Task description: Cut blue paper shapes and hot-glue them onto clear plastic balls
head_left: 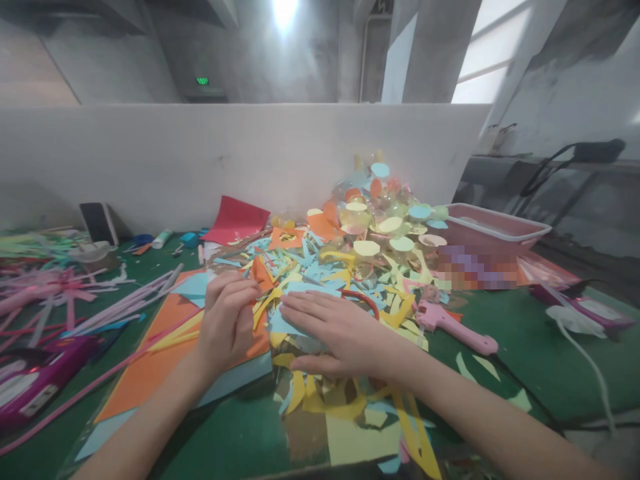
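Note:
My left hand (229, 323) is raised over orange paper sheets (145, 353), its fingers curled toward the thumb. Anything inside that curl is hidden. My right hand (335, 327) lies palm down with fingers stretched out, resting on a piece of light blue paper (283, 321). A red curved handle (367, 299), seemingly of scissors, shows just behind the right hand. Around and beneath it spreads a heap of yellow, blue and pale green paper scraps (345, 400).
A pink glue gun (463, 330) lies right of the scraps. Clear domes with paper discs (403, 244) pile up behind, beside a pink bin (500, 227). Pipe cleaners (135, 307) and a purple device (45, 380) lie left. A phone (99, 223) leans against the white partition (165, 160).

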`<state>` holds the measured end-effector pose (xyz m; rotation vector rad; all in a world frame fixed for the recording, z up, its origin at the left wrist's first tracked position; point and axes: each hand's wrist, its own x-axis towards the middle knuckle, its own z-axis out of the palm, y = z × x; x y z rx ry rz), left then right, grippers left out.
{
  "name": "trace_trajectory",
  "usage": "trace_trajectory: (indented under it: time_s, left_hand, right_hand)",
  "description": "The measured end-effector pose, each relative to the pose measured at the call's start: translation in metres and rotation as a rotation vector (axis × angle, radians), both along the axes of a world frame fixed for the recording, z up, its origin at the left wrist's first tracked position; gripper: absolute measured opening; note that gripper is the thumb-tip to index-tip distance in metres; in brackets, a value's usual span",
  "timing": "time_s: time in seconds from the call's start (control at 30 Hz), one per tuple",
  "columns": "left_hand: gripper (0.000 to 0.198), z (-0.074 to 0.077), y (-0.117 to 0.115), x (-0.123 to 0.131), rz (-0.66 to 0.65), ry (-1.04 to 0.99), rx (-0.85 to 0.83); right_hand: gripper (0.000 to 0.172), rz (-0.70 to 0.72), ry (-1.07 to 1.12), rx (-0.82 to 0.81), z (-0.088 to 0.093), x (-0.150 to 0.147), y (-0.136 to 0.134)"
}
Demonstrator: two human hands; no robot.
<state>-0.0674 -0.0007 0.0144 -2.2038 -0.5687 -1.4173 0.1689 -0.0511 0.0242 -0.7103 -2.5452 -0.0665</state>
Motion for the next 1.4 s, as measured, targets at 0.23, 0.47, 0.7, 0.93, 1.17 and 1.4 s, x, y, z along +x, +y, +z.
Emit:
trace_trajectory:
  time_s: [0.23,0.47,0.7,0.93,1.17,1.4]
  left_hand:
    - [0.03,0.0003,-0.0007,-0.0005,-0.005,0.016,0.009]
    - [0.031,0.0009,-0.0014,0.0004,-0.005,0.023,-0.005]
    - [0.031,-0.0011,-0.0011,0.0001,0.011,0.054,-0.026]
    - [0.031,-0.002,-0.0013,0.0006,0.026,0.056,-0.041]
    - [0.031,0.0004,-0.003,0.0029,0.032,0.066,-0.03]
    - [0.033,-0.0009,-0.0013,0.0013,0.03,0.085,-0.036]
  right_hand:
    - [0.07,-0.037,0.037,0.045,0.0004,-0.0009,-0.0004]
    - [0.075,-0.037,0.033,0.064,-0.0007,-0.0011,-0.0006]
    - [0.072,-0.06,-0.014,0.001,-0.0017,-0.001,-0.0002]
    - [0.08,-0.09,0.041,0.049,0.0012,-0.0011,-0.0027]
    - [0.073,-0.078,-0.02,-0.008,-0.0001,-0.0018,-0.0021]
    - [0.081,-0.103,0.059,0.113,0.0003,-0.0023,-0.0028]
